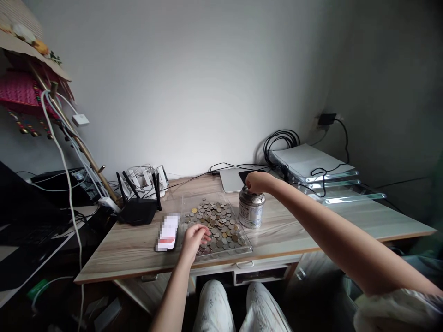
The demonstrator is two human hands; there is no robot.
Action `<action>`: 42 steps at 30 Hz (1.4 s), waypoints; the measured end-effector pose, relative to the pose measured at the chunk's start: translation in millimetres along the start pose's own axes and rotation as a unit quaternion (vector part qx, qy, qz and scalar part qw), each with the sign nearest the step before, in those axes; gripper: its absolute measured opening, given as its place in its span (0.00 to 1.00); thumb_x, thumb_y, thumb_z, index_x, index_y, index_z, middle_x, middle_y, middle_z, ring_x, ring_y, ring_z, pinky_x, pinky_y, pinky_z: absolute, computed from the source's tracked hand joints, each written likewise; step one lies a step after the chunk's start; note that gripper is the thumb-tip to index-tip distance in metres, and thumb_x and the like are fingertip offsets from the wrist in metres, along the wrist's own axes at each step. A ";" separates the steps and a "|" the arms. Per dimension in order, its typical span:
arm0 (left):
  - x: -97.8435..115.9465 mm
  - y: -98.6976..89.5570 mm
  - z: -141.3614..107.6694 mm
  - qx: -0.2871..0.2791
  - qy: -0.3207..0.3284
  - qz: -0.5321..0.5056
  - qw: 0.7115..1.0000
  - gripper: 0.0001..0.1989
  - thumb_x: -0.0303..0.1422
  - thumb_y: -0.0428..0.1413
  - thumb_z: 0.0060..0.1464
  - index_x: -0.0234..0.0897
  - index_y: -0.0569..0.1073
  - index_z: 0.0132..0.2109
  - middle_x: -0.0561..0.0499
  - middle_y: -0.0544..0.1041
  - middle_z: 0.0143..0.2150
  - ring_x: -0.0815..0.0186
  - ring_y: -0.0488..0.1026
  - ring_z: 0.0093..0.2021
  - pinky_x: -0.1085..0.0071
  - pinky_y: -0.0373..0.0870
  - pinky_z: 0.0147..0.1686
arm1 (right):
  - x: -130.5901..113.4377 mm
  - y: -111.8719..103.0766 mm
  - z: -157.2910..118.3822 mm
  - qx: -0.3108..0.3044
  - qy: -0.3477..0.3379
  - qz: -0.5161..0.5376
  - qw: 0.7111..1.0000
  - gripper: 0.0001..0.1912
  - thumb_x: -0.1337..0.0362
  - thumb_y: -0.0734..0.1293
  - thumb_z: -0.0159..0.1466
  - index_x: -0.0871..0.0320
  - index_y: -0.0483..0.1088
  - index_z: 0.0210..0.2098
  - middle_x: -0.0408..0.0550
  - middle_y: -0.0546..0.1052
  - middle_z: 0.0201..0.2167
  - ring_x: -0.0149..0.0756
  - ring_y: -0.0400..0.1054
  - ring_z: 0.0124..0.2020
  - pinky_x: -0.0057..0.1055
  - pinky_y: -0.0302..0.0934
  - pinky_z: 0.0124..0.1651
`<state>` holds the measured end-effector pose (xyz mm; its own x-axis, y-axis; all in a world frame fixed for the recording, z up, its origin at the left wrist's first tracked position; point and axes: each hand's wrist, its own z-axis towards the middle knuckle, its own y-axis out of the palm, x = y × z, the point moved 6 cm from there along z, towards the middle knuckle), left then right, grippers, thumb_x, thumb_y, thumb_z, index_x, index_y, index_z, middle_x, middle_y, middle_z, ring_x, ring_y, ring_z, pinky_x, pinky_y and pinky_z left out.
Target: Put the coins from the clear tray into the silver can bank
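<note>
Coins (221, 226), mostly dull silver-grey with a few brassy yellow ones, lie flat and overlapping in a loose spread inside the clear tray (224, 254) in front of you. Round and jumbled, they point no particular way. The tray is shallow and see-through; its near edge runs roughly along the front of the wood-grained surface (290, 237), and its sides lead away from you.

Just beside the tray, on its right, stands the tin (251, 211): shiny metal at the shoulder, with a pale label bearing dark print and a bluish picture turned toward you. It is upright, its long axis vertical and its top pointing up.

Your right hand (256, 181) is at the tin's top, its grip curled in; you cannot tell whether it pinches anything. Your left hand (196, 239) is over the left part of the tray, fingers bent toward the coins; whether that grip pinches one, you cannot tell. A phone (170, 230) lies left of the tray, its long axis running away from you.
</note>
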<state>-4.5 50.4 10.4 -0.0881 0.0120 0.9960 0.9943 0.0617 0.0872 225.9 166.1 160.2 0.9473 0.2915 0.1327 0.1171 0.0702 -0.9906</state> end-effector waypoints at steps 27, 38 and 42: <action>-3.1 -34.8 3.3 0.171 0.076 -0.080 0.979 0.10 0.36 0.49 0.45 0.35 0.70 0.33 0.45 0.72 0.37 0.65 0.69 0.37 0.73 0.66 0.28 | -85.8 25.9 -63.6 0.296 -0.148 0.175 0.927 0.19 0.58 0.55 0.60 0.56 0.63 0.48 0.52 0.67 0.46 0.37 0.61 0.45 0.35 0.53 0.47; -2.3 -32.3 3.6 0.163 0.051 -0.037 0.985 0.09 0.33 0.49 0.43 0.36 0.69 0.34 0.46 0.71 0.40 0.64 0.67 0.41 0.72 0.64 0.31 | -164.6 136.3 30.1 -0.105 -0.127 0.138 0.977 0.46 0.40 0.61 0.43 0.53 0.49 0.57 0.61 0.55 0.53 0.55 0.55 0.50 0.44 0.51 0.45; -4.7 -26.5 7.5 0.125 0.036 0.003 0.992 0.09 0.33 0.49 0.43 0.37 0.70 0.33 0.47 0.72 0.38 0.64 0.67 0.39 0.73 0.63 0.29 | -168.4 131.9 11.9 -0.032 -0.215 0.149 0.965 0.37 0.51 0.66 0.44 0.58 0.58 0.51 0.58 0.62 0.47 0.48 0.58 0.47 0.36 0.53 0.44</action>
<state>-30.9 56.1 3.3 -0.0698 -0.0569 0.9959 0.9481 0.3067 0.0839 78.3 137.6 7.6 0.7316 0.6599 -0.1708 -0.1104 -0.1325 -0.9850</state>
